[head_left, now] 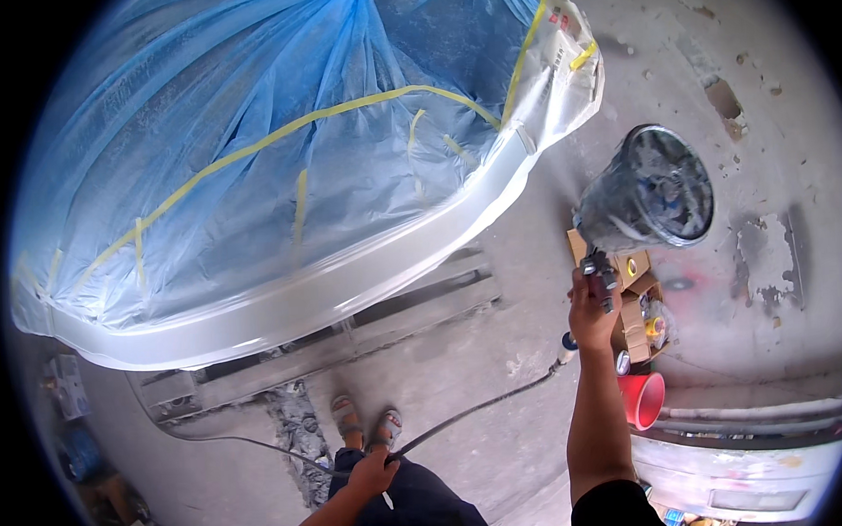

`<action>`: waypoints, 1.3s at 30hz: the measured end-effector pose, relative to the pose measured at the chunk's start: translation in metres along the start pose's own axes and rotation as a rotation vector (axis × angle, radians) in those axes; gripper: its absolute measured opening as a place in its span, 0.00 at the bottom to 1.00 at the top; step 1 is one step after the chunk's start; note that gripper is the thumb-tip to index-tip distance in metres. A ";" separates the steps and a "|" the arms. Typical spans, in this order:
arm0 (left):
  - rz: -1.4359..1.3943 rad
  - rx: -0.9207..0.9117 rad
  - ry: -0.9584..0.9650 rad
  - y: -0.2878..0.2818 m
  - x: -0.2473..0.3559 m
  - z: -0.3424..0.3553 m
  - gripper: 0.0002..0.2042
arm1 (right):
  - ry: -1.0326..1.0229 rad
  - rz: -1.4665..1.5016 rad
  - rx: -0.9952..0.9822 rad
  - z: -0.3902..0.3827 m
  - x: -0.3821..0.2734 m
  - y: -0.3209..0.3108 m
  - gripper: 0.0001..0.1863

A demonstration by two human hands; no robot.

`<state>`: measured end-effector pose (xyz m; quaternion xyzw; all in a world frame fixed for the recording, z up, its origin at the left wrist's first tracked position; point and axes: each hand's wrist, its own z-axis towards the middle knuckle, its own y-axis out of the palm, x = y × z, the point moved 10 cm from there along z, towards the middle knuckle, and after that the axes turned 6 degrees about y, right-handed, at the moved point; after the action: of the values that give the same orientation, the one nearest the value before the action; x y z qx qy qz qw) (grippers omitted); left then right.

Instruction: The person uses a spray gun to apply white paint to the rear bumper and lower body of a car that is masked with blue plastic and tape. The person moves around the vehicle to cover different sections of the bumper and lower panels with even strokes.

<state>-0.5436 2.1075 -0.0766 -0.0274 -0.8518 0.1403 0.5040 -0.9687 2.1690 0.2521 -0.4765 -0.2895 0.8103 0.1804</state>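
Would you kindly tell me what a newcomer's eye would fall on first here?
Probably the blue plastic sheeting, filling the upper left above a glossy white band. Then the spray gun with its big, smeared cup, held in the right hand right of centre.

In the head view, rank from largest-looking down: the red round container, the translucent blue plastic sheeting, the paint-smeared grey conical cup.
1. Translucent blue plastic sheeting
2. Paint-smeared grey conical cup
3. Red round container

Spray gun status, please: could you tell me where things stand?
Right grip on spray gun. Left grip on hose. Spray gun apart from white rim. Hose near feet, possible snag.
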 end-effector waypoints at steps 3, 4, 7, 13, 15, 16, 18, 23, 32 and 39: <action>0.063 -0.098 -0.060 0.000 -0.020 -0.015 0.16 | 0.046 -0.024 -0.118 -0.040 0.003 0.019 0.15; 0.093 -0.141 -0.088 0.001 -0.028 -0.021 0.16 | 0.025 -0.046 -0.164 -0.056 0.004 0.025 0.14; 0.120 -0.197 -0.170 0.000 -0.045 -0.039 0.16 | 0.370 0.125 -0.384 -0.091 0.024 0.040 0.12; 0.039 -0.174 -0.070 0.005 -0.036 -0.037 0.16 | 0.256 -0.032 -0.305 -0.051 -0.015 0.038 0.10; 0.017 -0.164 -0.039 0.004 -0.021 -0.028 0.15 | 0.225 -0.122 -0.199 -0.024 -0.025 0.025 0.10; 0.005 -0.157 -0.028 0.002 -0.013 -0.024 0.15 | 0.142 -0.170 -0.151 -0.013 -0.035 0.021 0.11; -0.003 -0.116 0.002 -0.006 0.004 -0.017 0.15 | -0.007 -0.270 -0.060 0.006 -0.064 0.015 0.12; -0.016 -0.065 0.011 -0.016 0.013 -0.008 0.15 | -0.300 -0.327 0.089 0.015 -0.137 0.022 0.16; 0.026 -0.179 -0.056 -0.015 -0.042 -0.028 0.16 | -0.176 -0.356 -0.081 -0.039 -0.093 0.056 0.14; 0.091 -0.307 -0.123 -0.010 -0.075 -0.056 0.19 | 0.569 0.010 -0.496 -0.127 -0.017 0.047 0.06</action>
<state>-0.4575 2.0960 -0.1126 -0.1338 -0.8903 0.0325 0.4341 -0.8499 2.1611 0.1857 -0.7131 -0.4128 0.5518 0.1287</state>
